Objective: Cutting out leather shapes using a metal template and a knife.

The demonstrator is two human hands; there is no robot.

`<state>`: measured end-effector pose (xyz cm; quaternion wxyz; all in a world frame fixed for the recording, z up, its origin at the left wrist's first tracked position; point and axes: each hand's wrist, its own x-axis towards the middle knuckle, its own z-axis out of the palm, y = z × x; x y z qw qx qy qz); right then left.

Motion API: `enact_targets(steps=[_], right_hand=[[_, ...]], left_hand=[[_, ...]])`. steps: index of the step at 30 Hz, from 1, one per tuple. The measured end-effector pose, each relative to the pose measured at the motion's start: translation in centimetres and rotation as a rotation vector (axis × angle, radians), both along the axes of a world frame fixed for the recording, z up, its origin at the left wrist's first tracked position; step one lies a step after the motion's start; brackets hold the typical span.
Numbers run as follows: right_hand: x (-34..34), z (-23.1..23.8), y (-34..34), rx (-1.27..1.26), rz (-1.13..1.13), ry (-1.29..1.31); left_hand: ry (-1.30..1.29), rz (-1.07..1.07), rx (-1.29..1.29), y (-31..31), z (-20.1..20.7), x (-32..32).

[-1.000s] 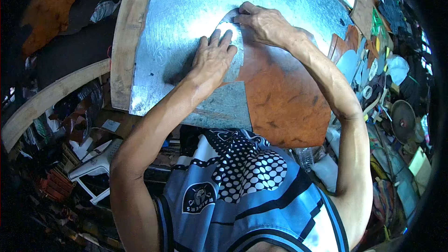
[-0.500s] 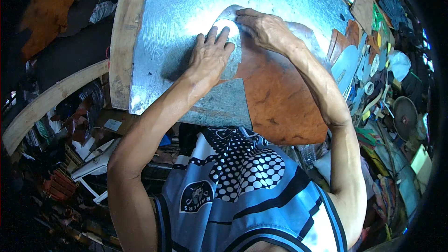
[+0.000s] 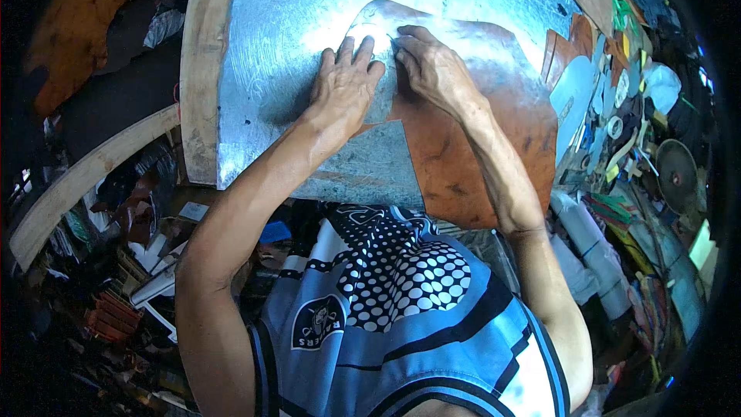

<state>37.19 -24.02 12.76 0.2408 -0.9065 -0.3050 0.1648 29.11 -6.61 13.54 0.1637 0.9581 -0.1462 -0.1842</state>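
Note:
A large brown leather piece (image 3: 444, 147) lies on the metal-topped table, its near end hanging over the front edge. At its upper left lies a pale flat piece (image 3: 383, 62), washed out by glare. My left hand (image 3: 343, 81) rests on this piece with fingers spread, pressing it down. Just to the right, my right hand (image 3: 438, 69) is closed, fingers bent and fingertips together by the pale piece's right edge, over the leather. Whatever those fingers may hold is too small and too bright to make out.
The metal sheet (image 3: 270, 46) has a wooden board (image 3: 199, 69) along its left side. Leather scraps (image 3: 559, 62), a tape roll (image 3: 614, 127) and a round dark disc (image 3: 677, 172) crowd the right. Another brown hide (image 3: 77, 23) lies at far left.
My right hand has come down toward me from the leather's top edge and its fingers have drawn in. The left hand stays on the pale piece.

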Motion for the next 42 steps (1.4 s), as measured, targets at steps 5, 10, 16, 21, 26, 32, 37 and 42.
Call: enact_targets(steps=[5, 10, 16, 21, 26, 32, 37, 42], right_hand=[[-3.3, 0.2, 0.4, 0.095, -0.242, 0.087], [-6.8, 0.3, 0.1, 0.122, -0.329, 0.007], [-10.9, 1.6, 0.0, 0.093, -0.5, 0.113], [-12.1, 2.0, -0.2, 0.075, -0.536, 0.098], [-11.6, 2.4, -1.0, 0.05, -0.521, 0.13], [-6.8, 2.5, -4.3, -0.023, 0.007, -0.029], [-3.0, 1.7, -4.6, -0.093, 0.322, -0.086], [-2.4, 1.3, -4.8, -0.097, 0.386, -0.074]], left_hand=[[-0.089, -0.02, 0.044, 0.0, -0.6, -0.1], [-0.029, -0.084, 0.08, -0.1, -0.1, 0.7], [0.018, -0.087, 0.108, -0.3, -0.1, 1.1], [0.004, -0.105, 0.149, -0.6, 0.2, 1.3], [-0.008, -0.1, 0.124, -0.4, 0.1, 1.2], [-0.056, -0.076, 0.096, 0.6, -0.8, 0.4], [-0.081, -0.031, 0.066, 0.7, -1.3, 0.0], [-0.048, 0.002, 0.069, 0.6, -1.3, -0.1]])
